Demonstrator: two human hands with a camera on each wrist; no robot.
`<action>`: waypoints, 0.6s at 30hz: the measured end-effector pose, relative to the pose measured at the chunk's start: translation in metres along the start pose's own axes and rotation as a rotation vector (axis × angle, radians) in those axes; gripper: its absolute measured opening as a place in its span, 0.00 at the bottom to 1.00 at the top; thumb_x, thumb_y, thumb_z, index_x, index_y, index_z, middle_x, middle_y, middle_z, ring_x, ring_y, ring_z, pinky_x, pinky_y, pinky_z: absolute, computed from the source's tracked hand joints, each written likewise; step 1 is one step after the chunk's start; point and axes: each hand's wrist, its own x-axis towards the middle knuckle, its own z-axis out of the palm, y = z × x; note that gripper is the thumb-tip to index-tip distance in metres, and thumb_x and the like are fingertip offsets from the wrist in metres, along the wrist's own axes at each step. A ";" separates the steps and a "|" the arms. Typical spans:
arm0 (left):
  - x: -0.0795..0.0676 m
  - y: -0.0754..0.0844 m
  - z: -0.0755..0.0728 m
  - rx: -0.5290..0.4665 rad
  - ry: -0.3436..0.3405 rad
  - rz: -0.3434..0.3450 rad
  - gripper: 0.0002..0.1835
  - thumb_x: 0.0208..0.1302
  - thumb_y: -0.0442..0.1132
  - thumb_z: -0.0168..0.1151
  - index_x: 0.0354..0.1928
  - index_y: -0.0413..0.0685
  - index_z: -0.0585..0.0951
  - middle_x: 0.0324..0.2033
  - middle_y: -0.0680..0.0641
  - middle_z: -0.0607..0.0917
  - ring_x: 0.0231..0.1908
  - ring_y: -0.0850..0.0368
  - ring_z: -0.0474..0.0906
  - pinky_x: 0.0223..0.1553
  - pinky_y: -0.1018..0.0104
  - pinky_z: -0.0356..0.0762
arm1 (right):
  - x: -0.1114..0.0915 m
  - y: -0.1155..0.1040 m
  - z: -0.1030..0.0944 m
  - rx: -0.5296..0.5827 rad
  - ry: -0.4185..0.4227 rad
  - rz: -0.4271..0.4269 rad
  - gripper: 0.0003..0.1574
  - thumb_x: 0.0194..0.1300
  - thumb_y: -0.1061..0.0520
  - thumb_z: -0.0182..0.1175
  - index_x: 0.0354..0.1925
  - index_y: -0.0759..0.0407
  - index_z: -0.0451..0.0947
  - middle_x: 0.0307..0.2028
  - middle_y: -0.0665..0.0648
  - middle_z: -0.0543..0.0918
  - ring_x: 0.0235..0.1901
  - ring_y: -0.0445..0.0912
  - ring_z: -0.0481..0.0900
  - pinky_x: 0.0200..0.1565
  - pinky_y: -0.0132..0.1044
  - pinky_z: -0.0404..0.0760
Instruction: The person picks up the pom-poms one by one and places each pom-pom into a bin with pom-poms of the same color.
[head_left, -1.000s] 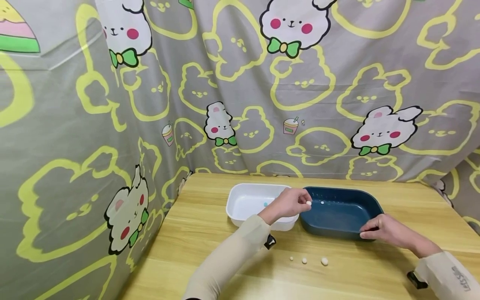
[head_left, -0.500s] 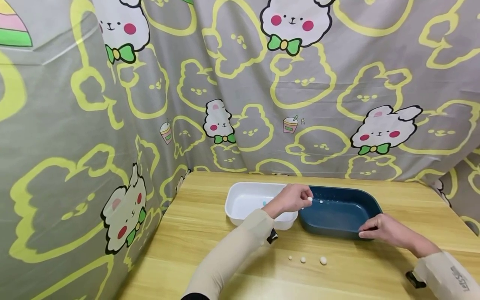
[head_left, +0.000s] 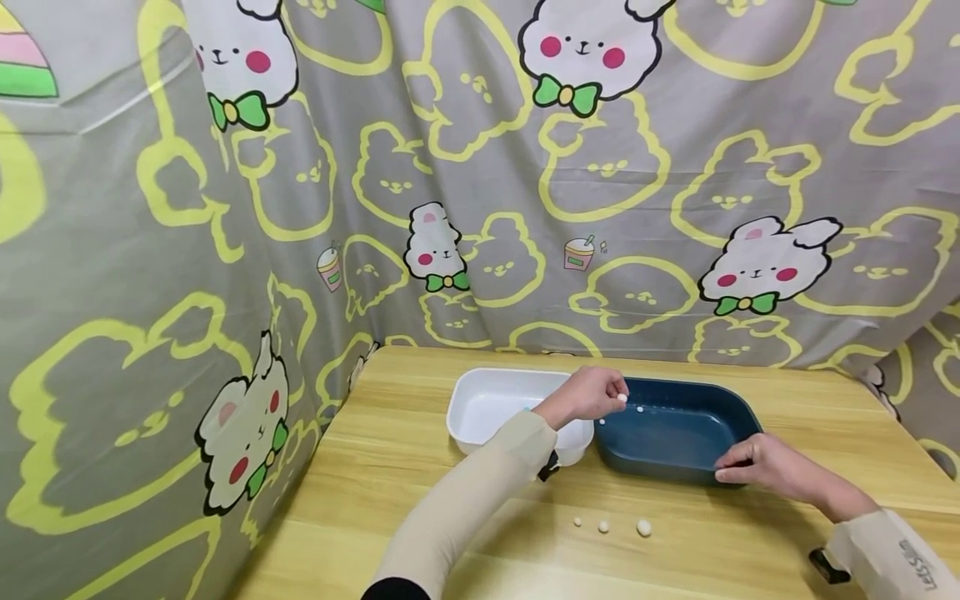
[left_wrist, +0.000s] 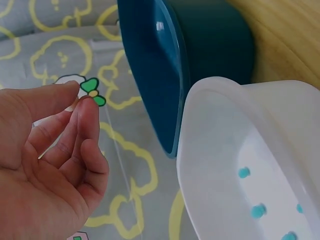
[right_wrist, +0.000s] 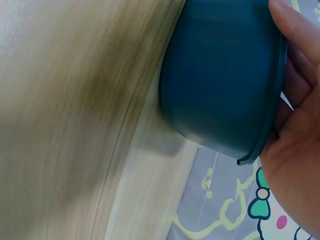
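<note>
My left hand pinches a small white ball between thumb and fingertips, above the left end of a dark blue plastic tub. In the left wrist view those fingers meet at the tips and mostly hide the ball. Inside the tub lie two small white balls, one toward the back and another by the left wall. My right hand grips the tub's front right rim, thumb outside and fingers within, as the right wrist view also shows.
Against the blue tub's left side stands a white tub; several light blue balls lie in it. Three white balls of rising size, the largest at the right, lie on the wooden table in front. A patterned curtain hangs behind and left.
My left hand has shifted slightly up and right with the white ball. A second white ball inside the blue tub has come into view below it. My right hand keeps its grip.
</note>
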 end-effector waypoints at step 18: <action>0.018 0.006 0.012 0.003 -0.004 -0.065 0.03 0.61 0.42 0.65 0.35 0.55 0.81 0.28 0.61 0.78 0.31 0.69 0.72 0.33 0.78 0.69 | -0.001 -0.003 0.002 0.019 0.013 -0.003 0.06 0.62 0.63 0.62 0.34 0.61 0.86 0.32 0.52 0.86 0.33 0.34 0.80 0.29 0.31 0.78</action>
